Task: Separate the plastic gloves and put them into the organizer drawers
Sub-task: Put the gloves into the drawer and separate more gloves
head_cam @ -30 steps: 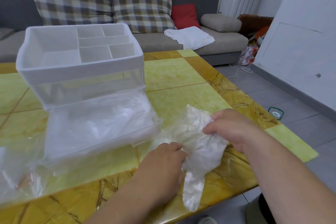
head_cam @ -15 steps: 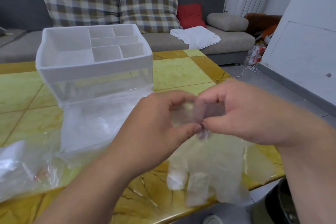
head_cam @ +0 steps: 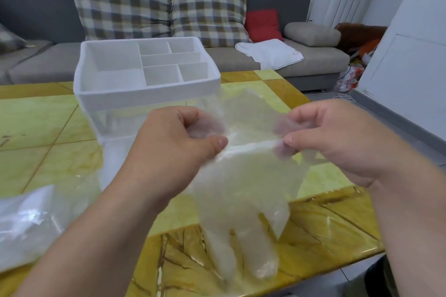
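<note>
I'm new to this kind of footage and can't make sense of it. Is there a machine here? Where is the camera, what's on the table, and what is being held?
There is no machine: a person is working with two bare hands. The camera is worn on the person's head and looks forward and down, so the arms come in from the bottom of the picture. The left hand and right hand each pinch the cuff end of a thin clear plastic glove, which hangs with its fingers down above the yellow table. I cannot tell whether it is a single glove or several stuck together. A white organizer with open compartments on top stands on the table behind the hands. A clear plastic packet lies on the table at the left. A grey sofa stands behind the table.
</note>
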Demonstrator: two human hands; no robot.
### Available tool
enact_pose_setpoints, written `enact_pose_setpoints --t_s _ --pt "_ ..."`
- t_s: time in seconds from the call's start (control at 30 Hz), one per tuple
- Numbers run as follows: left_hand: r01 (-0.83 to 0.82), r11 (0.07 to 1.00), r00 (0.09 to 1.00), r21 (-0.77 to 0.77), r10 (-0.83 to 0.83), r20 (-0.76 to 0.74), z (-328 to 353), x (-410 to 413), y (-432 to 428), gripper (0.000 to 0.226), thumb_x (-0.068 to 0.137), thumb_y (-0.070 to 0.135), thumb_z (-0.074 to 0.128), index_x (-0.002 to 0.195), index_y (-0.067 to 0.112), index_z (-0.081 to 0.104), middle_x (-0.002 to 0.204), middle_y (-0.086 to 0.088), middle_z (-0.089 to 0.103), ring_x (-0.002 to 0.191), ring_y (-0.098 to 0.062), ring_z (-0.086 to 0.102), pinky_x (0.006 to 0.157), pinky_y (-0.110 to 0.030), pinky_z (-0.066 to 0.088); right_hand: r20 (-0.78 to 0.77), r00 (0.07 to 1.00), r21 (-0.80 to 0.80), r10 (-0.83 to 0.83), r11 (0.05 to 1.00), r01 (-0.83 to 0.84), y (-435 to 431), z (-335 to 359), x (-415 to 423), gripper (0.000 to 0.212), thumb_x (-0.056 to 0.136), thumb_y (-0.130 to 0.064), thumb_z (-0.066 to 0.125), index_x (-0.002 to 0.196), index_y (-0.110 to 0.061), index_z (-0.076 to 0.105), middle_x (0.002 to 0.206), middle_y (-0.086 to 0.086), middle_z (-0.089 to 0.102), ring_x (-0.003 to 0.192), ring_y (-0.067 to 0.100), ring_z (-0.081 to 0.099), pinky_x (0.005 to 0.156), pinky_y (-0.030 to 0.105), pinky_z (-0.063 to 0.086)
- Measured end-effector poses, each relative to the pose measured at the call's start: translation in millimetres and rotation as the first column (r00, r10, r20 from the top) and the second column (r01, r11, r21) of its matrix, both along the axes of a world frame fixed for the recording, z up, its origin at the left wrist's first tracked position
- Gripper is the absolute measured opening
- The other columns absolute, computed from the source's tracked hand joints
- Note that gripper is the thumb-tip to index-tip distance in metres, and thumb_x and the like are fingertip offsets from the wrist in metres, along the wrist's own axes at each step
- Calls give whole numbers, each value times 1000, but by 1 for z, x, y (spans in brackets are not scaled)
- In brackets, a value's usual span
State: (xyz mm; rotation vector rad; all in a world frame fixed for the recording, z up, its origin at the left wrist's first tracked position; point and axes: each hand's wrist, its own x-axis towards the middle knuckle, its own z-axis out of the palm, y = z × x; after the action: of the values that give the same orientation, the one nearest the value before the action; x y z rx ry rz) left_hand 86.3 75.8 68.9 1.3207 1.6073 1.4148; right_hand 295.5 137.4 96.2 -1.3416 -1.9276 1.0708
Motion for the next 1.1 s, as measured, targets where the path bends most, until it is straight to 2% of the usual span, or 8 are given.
enact_pose_setpoints --t_s 0.3,0.37,0.47,0.53,0.6,0.73,0.9,1.1 --pt "217 949 964 -227 -246 -105 18 -27 -12 5 80 17 80 85 16 79 73 -5 76 63 -23 72 64 -29 57 103 990 137 99 984 -113 0 5 -25 18 87 -2 67 83 -18 75 72 -2 75 70 8 70 71 23 49" --pt "154 984 986 -93 -158 -45 16 -26 -9 9 85 9 75 77 12 79 64 -5 72 51 -19 61 51 -23 49 114 992 348 -51 937 8 0 5 -36 14 88 -13 69 91 -26 74 83 -12 74 79 0 66 75 17 48" --pt "-136 987 974 80 118 196 8 -33 1 20 88 3 70 73 15 78 59 -3 68 49 -16 56 48 -22 44 -113 967 685 -228 687 242 -16 12 -58 35 86 -18 69 118 -30 64 108 -12 64 100 0 59 91 18 47" --pt "-286 954 925 94 250 286 1 -43 7 19 88 6 72 74 18 78 62 0 70 53 -15 60 52 -24 48 -143 972 776 -186 589 227 -28 15 -75 31 86 -15 66 116 -25 66 108 -8 61 100 3 56 88 15 44" --pt "-384 922 894 48 358 270 -10 -54 10 18 86 8 74 73 19 77 61 3 70 53 -14 62 56 -27 49 22 993 760 -120 648 61 -34 8 -93 24 90 -14 63 111 -24 70 106 -7 61 98 8 56 86 20 43" --pt "-466 885 882 -14 466 78 -25 -74 8 23 84 11 76 64 21 74 55 4 68 50 -17 60 59 -31 50 446 892 378 69 889 -258 -22 -26 -120 27 99 -17 51 115 -24 71 117 -7 65 108 16 60 93 35 49" --pt "-528 847 768 -54 450 -456 -27 -92 -5 18 85 25 67 70 19 74 62 0 69 64 -25 66 63 -40 58 606 791 265 83 916 -300 -2 -47 -135 28 84 -2 52 105 -8 70 108 9 70 103 29 64 84 49 55" --pt "-563 823 660 -78 391 -642 -27 -100 -9 27 88 25 59 66 11 67 59 -5 61 59 -23 57 54 -33 47 678 725 250 118 891 -379 8 -43 -144 41 88 -1 55 115 -26 74 121 -3 68 114 23 60 95 37 50"
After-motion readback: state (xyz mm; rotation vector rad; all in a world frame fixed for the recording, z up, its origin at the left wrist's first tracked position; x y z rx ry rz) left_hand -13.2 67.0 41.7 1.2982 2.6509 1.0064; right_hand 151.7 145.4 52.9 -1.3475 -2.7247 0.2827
